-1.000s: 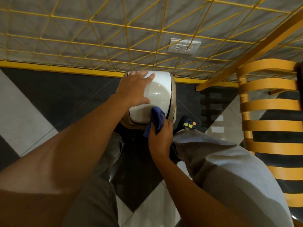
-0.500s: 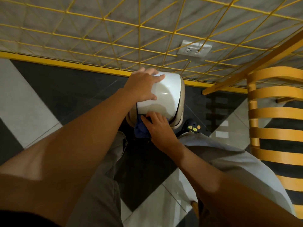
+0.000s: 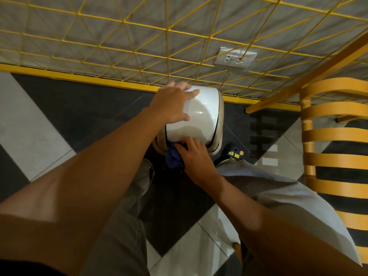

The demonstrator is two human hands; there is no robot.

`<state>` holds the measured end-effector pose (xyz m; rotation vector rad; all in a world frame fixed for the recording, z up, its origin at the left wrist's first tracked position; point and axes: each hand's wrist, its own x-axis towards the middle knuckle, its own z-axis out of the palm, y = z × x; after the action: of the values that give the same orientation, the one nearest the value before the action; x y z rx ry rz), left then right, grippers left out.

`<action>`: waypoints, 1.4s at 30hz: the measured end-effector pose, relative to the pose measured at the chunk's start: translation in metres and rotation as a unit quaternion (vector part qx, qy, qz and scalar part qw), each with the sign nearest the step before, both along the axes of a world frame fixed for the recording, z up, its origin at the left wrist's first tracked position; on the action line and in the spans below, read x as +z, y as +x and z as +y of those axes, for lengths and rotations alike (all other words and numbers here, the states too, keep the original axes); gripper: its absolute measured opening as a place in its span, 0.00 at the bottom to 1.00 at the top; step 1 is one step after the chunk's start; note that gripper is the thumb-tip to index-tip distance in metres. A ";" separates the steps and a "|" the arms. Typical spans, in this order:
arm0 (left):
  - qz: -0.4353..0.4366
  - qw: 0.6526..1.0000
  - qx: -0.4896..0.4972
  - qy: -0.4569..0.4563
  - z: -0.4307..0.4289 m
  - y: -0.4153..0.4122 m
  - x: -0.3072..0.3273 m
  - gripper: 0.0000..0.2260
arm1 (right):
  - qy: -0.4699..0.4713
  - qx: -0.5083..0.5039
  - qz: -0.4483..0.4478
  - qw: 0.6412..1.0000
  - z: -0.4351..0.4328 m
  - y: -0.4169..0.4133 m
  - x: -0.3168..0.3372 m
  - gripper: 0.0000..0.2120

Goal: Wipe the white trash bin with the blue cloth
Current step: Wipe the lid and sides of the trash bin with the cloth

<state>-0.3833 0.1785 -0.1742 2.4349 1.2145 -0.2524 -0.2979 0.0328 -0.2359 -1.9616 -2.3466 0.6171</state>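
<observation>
Since a second ago, our right hand (image 3: 196, 156) has swung the blue cloth (image 3: 173, 159) off the near right edge of the lid and down to the left, under the rim of the white trash bin (image 3: 201, 118); half a second ago it was already about where it is now. At far left, we see the floor (image 3: 39, 124) of pale and black tiles laid in diagonals, with a yellow strip along the foot of the wall and a yellow wire grid (image 3: 123, 22) running across the grey wall above it. Our left arm crosses from the lower left corner, and our left hand (image 3: 172, 105) lies palm down on the bin's glossy domed lid, fingers spread and relaxed, the fingertips blurred at the far edge, the thumb pointing right. The bin stands on the dark tile against the yellow strip, just ahead of our knees (grey trousers (image 3: 278, 196) fill much of the lower frame). Below the lid, the cloth is bunched dark against the bin's near left side, and our right hand grasps it, fingers bent over the bundle and knuckles touching the rim. Just right of the bin, a dark shoe (image 3: 231, 154) with small yellow marks shows. Higher up, a white double wall socket (image 3: 236, 57) sits behind the grid. At far right stands a yellow chair (image 3: 334, 140) with curved slats.
</observation>
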 end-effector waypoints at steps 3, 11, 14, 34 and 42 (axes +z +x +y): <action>-0.008 1.000 0.011 -0.012 0.001 0.000 -0.001 0.35 | -0.083 -0.009 -0.011 0.996 0.008 -0.001 0.016 0.18; -0.079 0.993 0.035 -0.081 0.003 -0.005 -0.005 0.32 | -0.186 -0.208 0.224 0.934 0.027 0.041 0.078 0.11; -0.231 0.957 0.168 -0.042 0.000 -0.013 0.004 0.25 | -0.170 -0.378 0.417 0.809 0.037 0.054 0.095 0.10; -0.442 0.613 0.647 -0.101 -0.099 -0.045 -0.012 0.23 | -0.044 -0.092 0.070 0.992 0.083 0.057 0.080 0.31; -0.313 0.732 0.593 -0.121 -0.127 -0.027 -0.061 0.20 | -0.114 -0.074 0.001 0.991 0.093 0.074 0.058 0.41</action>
<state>-0.4101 0.0511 -0.2352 0.9530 1.8862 0.6812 -0.2243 0.1263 -0.1779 -2.1988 -2.1875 0.9113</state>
